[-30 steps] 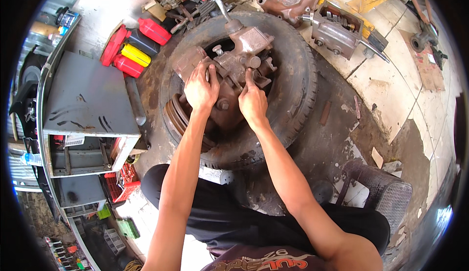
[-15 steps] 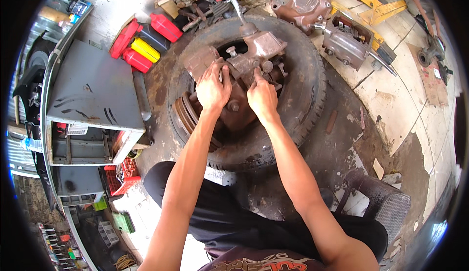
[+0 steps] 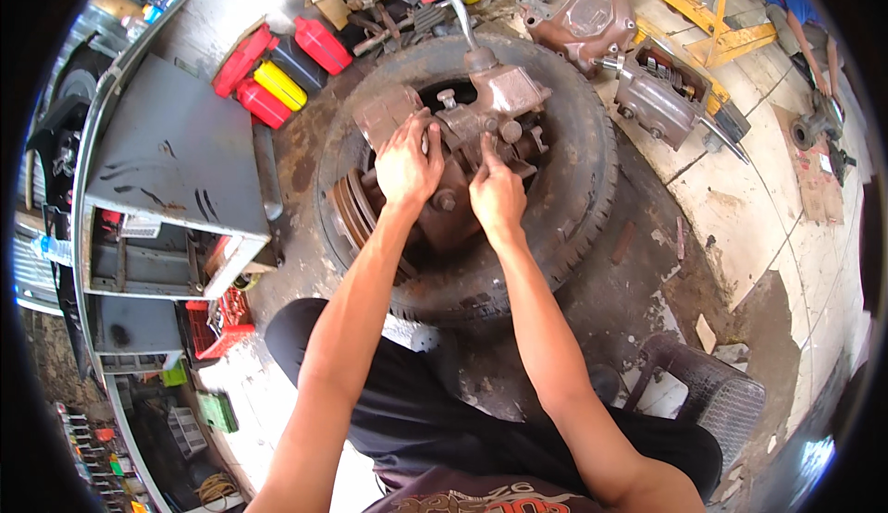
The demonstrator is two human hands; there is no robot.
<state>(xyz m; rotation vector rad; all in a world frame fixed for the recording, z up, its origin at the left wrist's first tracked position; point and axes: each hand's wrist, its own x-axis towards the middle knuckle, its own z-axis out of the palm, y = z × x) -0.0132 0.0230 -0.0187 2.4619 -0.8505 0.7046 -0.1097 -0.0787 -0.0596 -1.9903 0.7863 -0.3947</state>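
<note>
A brown, greasy gearbox housing (image 3: pixel 450 185) sits in the hole of a big tyre (image 3: pixel 572 203) lying flat in front of me. From its upper part rises a bent silver gear lever (image 3: pixel 456 4). My left hand (image 3: pixel 407 169) rests on the left side of the housing, fingers stretched over the casing and thumb apart. At the housing's middle, my right hand (image 3: pixel 499 200) has its index finger stretched out against the metal below a round knob (image 3: pixel 510 131); its other fingers curl in, partly hidden. Grooved discs (image 3: pixel 351 208) show left of the housing.
Behind the tyre stand a bell-shaped casing (image 3: pixel 578 13) and an opened gearbox (image 3: pixel 659 92) with a shaft. Red, yellow and black bottles (image 3: pixel 277 85) lie left, beside a grey metal cabinet (image 3: pixel 176 161). A low stool (image 3: pixel 712 383) is at right. Another person (image 3: pixel 803 13) crouches far right.
The whole view has shifted slightly, and the other person at the far right shows more, with arms reaching down to a metal part. Both my hands keep nearly the same places on the housing.
</note>
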